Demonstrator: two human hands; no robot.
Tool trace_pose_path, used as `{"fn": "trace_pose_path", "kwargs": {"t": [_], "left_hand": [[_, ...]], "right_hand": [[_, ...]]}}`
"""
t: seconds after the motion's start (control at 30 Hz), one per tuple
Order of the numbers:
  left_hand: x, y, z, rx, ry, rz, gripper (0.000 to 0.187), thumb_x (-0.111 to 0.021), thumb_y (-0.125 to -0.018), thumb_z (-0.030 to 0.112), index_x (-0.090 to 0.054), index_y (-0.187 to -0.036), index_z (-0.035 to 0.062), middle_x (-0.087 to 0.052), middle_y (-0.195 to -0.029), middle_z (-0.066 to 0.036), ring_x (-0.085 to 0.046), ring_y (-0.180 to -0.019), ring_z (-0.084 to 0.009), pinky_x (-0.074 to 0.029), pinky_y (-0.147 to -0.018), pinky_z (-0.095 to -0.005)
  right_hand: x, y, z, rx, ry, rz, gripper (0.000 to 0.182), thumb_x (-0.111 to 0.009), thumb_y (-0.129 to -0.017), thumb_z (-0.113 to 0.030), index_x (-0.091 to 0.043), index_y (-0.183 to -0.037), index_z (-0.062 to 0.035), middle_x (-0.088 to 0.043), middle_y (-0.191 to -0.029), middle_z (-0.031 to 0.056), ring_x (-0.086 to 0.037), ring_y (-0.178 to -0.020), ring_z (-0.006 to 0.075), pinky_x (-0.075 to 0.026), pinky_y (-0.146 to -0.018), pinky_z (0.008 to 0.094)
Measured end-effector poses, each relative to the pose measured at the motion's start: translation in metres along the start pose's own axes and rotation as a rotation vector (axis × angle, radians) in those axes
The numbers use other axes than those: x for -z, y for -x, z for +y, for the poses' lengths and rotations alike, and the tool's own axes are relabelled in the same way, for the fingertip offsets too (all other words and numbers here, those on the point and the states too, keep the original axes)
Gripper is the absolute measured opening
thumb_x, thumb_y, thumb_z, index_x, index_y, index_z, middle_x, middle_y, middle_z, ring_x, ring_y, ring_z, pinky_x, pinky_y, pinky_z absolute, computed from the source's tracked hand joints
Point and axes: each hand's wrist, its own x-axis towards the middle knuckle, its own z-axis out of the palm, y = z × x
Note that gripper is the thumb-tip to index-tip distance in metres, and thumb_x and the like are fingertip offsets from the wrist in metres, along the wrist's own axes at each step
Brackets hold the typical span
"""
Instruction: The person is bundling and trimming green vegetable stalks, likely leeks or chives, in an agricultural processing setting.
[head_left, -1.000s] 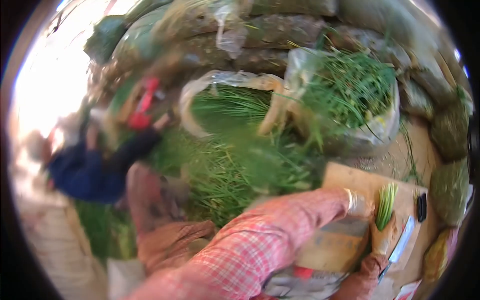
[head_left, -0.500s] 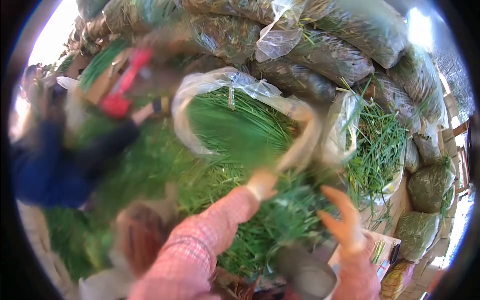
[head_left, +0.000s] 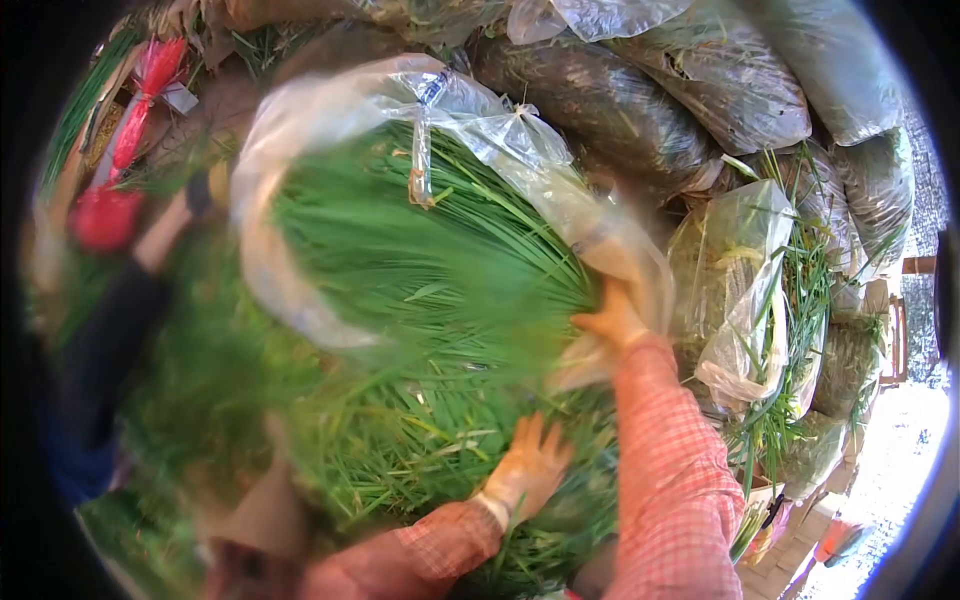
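Note:
A large clear plastic bag [head_left: 330, 100] lies with its mouth wide, filled with long green grass-like stalks [head_left: 440, 250]. My right hand [head_left: 618, 318], in an orange-tan glove, is at the right side of the bag's mouth, against the ends of the stalks. Its thumb is stretched out away from the fingers; the fingertips are partly hidden by the bag rim. Below the bag, my left hand [head_left: 525, 465] rests with spread fingers on loose green stalks [head_left: 420, 430]. Nothing shows in its grasp.
A co-worker's dark sleeve [head_left: 120, 330] reaches in from the left, blurred. Beyond it is red plastic wrapping [head_left: 135, 125]. Stuffed plastic bags [head_left: 700, 90] are piled at the back. Another clear bag [head_left: 730, 270] with green stalks stands at right.
My right hand has moved up to the bag's rim. My left hand has moved down onto the loose stalks. The view has shifted, and the bag appears larger and nearer.

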Motion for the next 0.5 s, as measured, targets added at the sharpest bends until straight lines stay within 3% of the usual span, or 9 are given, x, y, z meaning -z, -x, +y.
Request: {"fn": "trace_pose_path", "kwargs": {"t": [0.23,0.33,0.43,0.5], "left_hand": [[0.003,-0.002,-0.001,0.012,0.044,-0.052,0.051,-0.039,-0.088,0.033,-0.037,-0.132,0.0074,-0.035,-0.136,-0.018,-0.028,-0.125,-0.0415,-0.022,-0.102,-0.0506],[0.004,-0.002,0.001,0.001,-0.003,-0.069,0.050,-0.037,-0.089,0.032,-0.037,-0.132,0.0071,-0.033,-0.137,-0.018,-0.027,-0.126,-0.0422,-0.022,-0.102,-0.0507],[0.009,-0.002,0.001,0.000,0.003,-0.086,0.049,-0.035,-0.090,0.032,-0.037,-0.132,0.0069,-0.032,-0.138,-0.018,-0.026,-0.126,-0.0424,-0.021,-0.102,-0.0510],[0.008,-0.003,-0.001,0.000,0.006,-0.069,0.049,-0.035,-0.090,0.032,-0.037,-0.132,0.0069,-0.032,-0.138,-0.018,-0.027,-0.126,-0.0422,-0.021,-0.102,-0.0512]], "right_hand": [[0.002,0.002,0.014,0.217,0.389,0.011,0.084,-0.074,-0.061,-0.027,-0.035,-0.132,-0.0059,-0.038,-0.131,0.0213,-0.030,-0.125,0.0352,-0.023,-0.105,0.0341],[0.017,-0.006,-0.015,0.095,0.368,-0.159,0.088,-0.075,-0.059,-0.029,-0.033,-0.133,-0.0044,-0.034,-0.134,0.0220,-0.026,-0.128,0.0339,-0.021,-0.106,0.0333],[0.004,-0.015,0.001,0.149,0.444,-0.042,0.082,-0.076,-0.057,-0.030,-0.041,-0.126,-0.0017,-0.044,-0.126,0.0219,-0.038,-0.121,0.0338,-0.028,-0.102,0.0347],[0.010,-0.012,-0.011,0.021,0.409,-0.161,0.075,-0.076,-0.056,-0.031,-0.047,-0.118,0.0004,-0.052,-0.117,0.0210,-0.046,-0.112,0.0346,-0.033,-0.099,0.0362]]}}
